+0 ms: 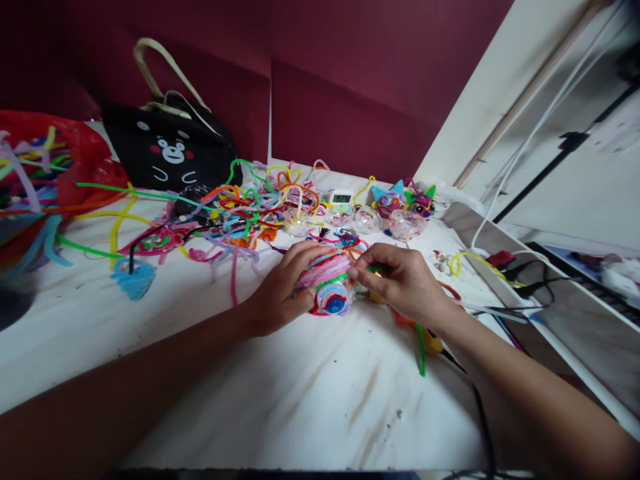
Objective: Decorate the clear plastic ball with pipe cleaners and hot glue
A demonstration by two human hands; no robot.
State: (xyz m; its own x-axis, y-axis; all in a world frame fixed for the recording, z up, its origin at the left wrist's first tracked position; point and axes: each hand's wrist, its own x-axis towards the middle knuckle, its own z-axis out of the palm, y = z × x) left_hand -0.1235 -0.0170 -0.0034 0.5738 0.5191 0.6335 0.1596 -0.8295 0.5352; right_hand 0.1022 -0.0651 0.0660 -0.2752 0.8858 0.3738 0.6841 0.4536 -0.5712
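Left hand [280, 291] grips the ball [325, 271] well behind the desk's [270, 407] near edge, right hand [407, 283] pinching its green strip [421, 350], which overpulling could loosen.

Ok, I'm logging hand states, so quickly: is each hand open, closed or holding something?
Left hand: holding the multicoloured ball.
Right hand: closed in a pinch at the ball's edge; what it grips cannot be told.
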